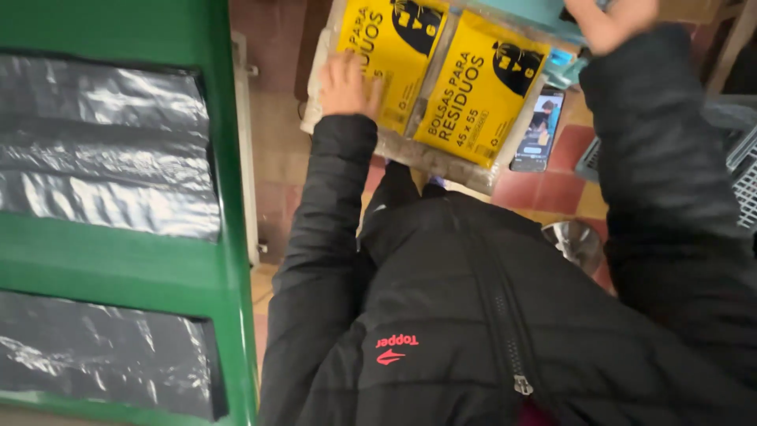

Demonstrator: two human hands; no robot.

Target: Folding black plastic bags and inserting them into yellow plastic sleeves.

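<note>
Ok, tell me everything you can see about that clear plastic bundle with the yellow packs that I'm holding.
The clear plastic-wrapped bundle of yellow packs holds at least two flat yellow packets side by side, each with black print and a round black mark. The outer wrap looks thin, glossy and crinkled, pale at its edges. It lies tilted across the top of the view, above the reddish tiled floor. The left hand rests flat on its left packet; the right hand is at its upper right corner, its grip hidden. A smartphone sits against its right edge.
</note>
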